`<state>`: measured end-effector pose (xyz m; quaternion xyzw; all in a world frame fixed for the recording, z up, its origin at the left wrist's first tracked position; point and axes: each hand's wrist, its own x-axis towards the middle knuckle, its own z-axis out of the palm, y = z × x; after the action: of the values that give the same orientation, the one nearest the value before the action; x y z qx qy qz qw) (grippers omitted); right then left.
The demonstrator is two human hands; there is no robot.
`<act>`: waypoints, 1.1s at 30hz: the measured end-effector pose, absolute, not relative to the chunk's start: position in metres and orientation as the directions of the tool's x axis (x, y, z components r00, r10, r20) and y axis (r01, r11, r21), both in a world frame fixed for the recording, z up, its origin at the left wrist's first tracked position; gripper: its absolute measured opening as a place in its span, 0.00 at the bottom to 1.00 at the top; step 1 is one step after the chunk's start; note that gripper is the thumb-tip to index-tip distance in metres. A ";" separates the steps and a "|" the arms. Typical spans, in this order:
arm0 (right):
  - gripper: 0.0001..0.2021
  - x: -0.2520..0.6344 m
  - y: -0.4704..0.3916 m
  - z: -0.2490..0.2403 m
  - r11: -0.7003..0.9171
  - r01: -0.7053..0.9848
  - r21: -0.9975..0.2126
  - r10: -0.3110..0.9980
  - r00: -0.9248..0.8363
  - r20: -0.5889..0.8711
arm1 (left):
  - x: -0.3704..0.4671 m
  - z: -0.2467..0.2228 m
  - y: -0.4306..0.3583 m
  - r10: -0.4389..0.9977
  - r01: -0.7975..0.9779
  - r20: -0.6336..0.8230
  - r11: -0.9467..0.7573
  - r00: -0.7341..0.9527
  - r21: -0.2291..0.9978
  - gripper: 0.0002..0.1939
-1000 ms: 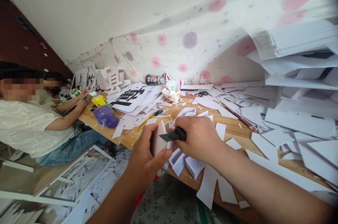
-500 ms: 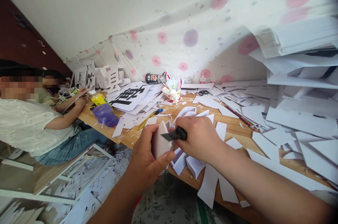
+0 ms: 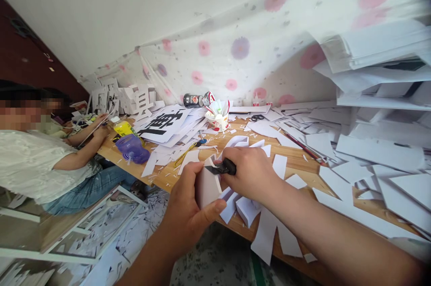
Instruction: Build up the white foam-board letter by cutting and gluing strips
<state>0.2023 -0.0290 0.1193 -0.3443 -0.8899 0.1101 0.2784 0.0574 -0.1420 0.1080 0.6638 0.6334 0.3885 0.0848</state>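
Observation:
My left hand [image 3: 188,207] is closed round a white foam board piece [image 3: 208,187], with the thumb along its lower edge and the fingers behind it. In my right hand [image 3: 249,171] is a black-handled utility knife [image 3: 229,167]. Its dark blade points left and lies against the upper edge of the piece, close to my left fingertips. Whether the blade is cutting in, I cannot tell. Just beyond and below my right hand, white bent strips [image 3: 247,209] stand on the wooden table [image 3: 242,129].
White offcuts [image 3: 350,171] cover the table's right side. Behind my hands stand a paper bowl [image 3: 218,122] of small packets, a dark can [image 3: 192,100] and black scissors [image 3: 257,117]. A purple container [image 3: 132,147] and yellow bottle [image 3: 123,128] are left, near a seated person [image 3: 37,165].
The knife blade has shifted up along the piece toward its top edge. My left hand has tilted the piece slightly, showing more of its broad face. The whole view has shifted a little.

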 end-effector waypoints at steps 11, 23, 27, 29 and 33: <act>0.08 0.205 -0.027 0.120 0.745 0.512 -0.428 0.665 -0.622 0.413 | 0.058 0.107 -0.141 0.900 0.811 0.420 -0.156 -0.119 0.564 0.28; 0.09 0.203 -0.028 0.118 0.747 0.502 -0.436 0.659 -0.642 0.391 | 0.053 0.106 -0.141 0.926 0.711 0.375 -0.234 -0.046 0.663 0.26; 0.09 0.202 -0.027 0.117 0.745 0.491 -0.451 0.660 -0.643 0.389 | 0.052 0.104 -0.139 0.917 0.722 0.398 -0.253 -0.033 0.644 0.26; 0.09 0.201 -0.027 0.116 0.741 0.489 -0.461 0.664 -0.639 0.389 | 0.052 0.104 -0.138 0.917 0.707 0.398 -0.266 -0.023 0.655 0.25; 0.09 0.201 -0.026 0.117 0.730 0.488 -0.479 0.674 -0.629 0.386 | 0.052 0.102 -0.137 0.914 0.673 0.406 -0.295 -0.008 0.679 0.25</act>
<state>0.2010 -0.0259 0.1170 -0.3276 -0.8871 0.1669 0.2792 0.0525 -0.1371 0.1024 0.6893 0.5755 0.4155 0.1453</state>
